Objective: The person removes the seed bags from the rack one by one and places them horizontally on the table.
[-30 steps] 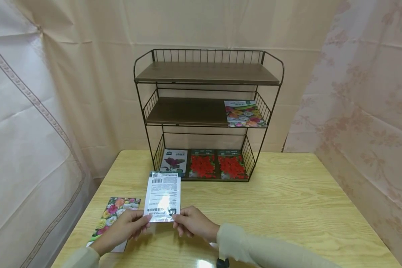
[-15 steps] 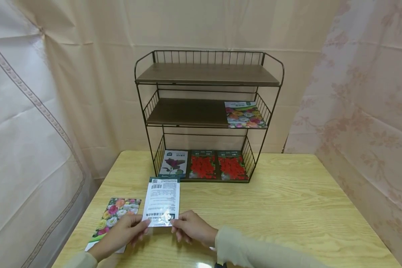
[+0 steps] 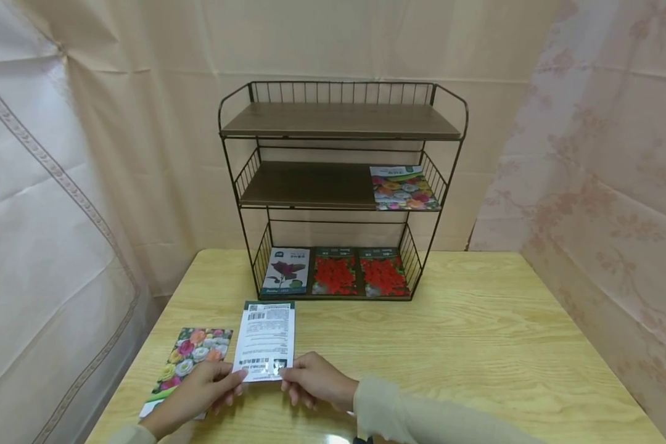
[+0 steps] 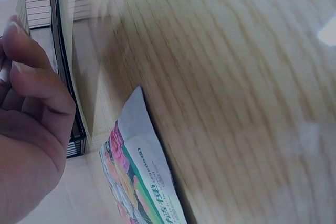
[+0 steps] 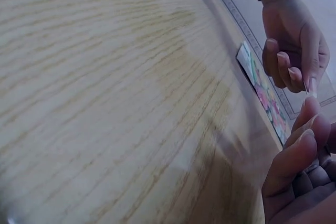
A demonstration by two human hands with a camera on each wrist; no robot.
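Observation:
Both hands hold a white seed packet [image 3: 265, 336], printed side with barcode facing up, above the table in front of the rack. My left hand [image 3: 202, 390] pinches its near left corner between thumb and fingers. At the near right corner, my right hand [image 3: 319, 379] pinches it the same way. Just left of it, a packet with colourful flowers [image 3: 185, 364] lies on the table, partly covered by the left hand in the head view. The left wrist view shows that flower packet [image 4: 142, 177] below the left hand [image 4: 31, 114]; the held packet appears there only edge-on.
A three-tier wire rack [image 3: 341, 206] stands at the back of the wooden table [image 3: 466, 345]. On its bottom shelf lie a purple-flower packet [image 3: 285, 271] and two red-flower packets [image 3: 335, 274]. A mixed-flower packet [image 3: 404, 188] lies at the right of the middle shelf.
Both hands have drawn the white packet nearer and slightly left, away from the rack. Its far edge no longer overlaps the bottom shelf in the head view.

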